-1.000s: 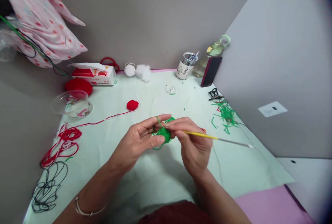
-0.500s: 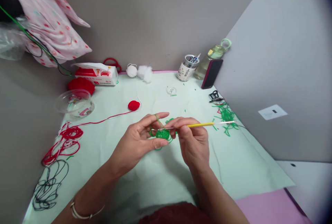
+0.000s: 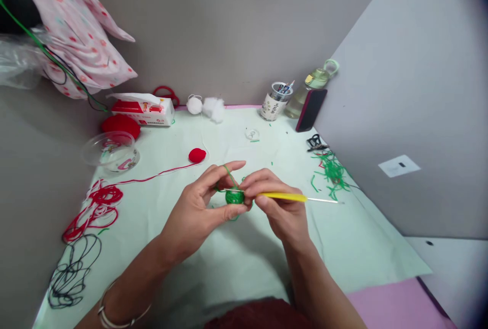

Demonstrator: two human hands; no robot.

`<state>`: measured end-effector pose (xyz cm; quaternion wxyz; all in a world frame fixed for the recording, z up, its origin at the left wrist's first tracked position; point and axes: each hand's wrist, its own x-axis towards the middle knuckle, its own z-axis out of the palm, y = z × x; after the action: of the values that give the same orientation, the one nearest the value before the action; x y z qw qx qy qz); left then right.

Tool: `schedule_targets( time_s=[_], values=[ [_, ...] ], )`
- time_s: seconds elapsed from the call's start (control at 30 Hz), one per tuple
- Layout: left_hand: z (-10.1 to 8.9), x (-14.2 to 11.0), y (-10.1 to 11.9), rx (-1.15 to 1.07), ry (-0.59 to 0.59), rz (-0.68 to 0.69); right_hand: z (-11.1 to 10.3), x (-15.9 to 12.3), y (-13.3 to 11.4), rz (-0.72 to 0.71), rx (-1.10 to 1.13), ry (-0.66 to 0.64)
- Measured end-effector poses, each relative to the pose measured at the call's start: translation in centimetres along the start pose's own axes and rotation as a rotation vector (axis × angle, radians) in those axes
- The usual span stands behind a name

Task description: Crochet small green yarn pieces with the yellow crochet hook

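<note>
My left hand (image 3: 202, 204) pinches a small green crochet piece (image 3: 234, 197) between thumb and fingers, with green yarn looped over the raised index finger. My right hand (image 3: 280, 202) is closed on a yellow-handled crochet hook (image 3: 284, 197), its metal tip reaching into the green piece and its tail end pointing right. Both hands hover above the pale green table cover (image 3: 236, 263).
Red yarn (image 3: 95, 207) and black yarn (image 3: 72, 273) lie tangled at the left. A red crochet ball (image 3: 197, 155), clear plastic bowl (image 3: 110, 150), tissue box (image 3: 143, 110), white stuffing (image 3: 209, 106), pen cup (image 3: 273, 100), bottle (image 3: 310, 85), phone (image 3: 310, 110) and green scraps (image 3: 331, 171) lie around.
The hook swung from slanting down-right to nearly level, and its tip pushed into the green piece. Both hands shifted slightly; the green piece turned and looks more bunched.
</note>
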<state>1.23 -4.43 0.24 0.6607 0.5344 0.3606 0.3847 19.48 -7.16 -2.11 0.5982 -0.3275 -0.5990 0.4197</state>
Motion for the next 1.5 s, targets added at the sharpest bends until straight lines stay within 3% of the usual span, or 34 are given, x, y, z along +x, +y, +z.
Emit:
schedule_targets(
  time_s=[0.17, 0.33, 0.5, 0.77, 0.93, 1.23, 1.5],
  values=[
    [0.0, 0.1, -0.7, -0.124, -0.074, -0.085, 0.4, 0.0, -0.4, -0.255, -0.315, 0.120],
    [0.3, 0.2, -1.3, -0.276, -0.174, -0.135, 0.9, -0.2, 0.0, -0.333, -0.370, 0.212],
    [0.4, 0.3, -1.4, -0.353, -0.218, -0.151, 1.1, -0.2, -0.2, -0.192, -0.240, 0.249],
    [0.2, 0.7, -1.1, -0.350, -0.187, -0.151, 0.4, -0.2, 0.7, 0.004, 0.023, 0.217],
    [0.1, 0.7, -1.1, -0.345, -0.182, -0.112, 0.6, -0.1, 0.4, 0.024, 0.062, 0.190],
    [-0.3, 0.4, -0.8, -0.088, -0.083, -0.088, 0.9, -0.1, 0.2, 0.074, 0.104, 0.188],
    [-0.6, 0.4, -0.6, -0.017, -0.096, -0.059, 0.4, -0.2, 0.5, 0.121, 0.168, 0.157]
  ],
)
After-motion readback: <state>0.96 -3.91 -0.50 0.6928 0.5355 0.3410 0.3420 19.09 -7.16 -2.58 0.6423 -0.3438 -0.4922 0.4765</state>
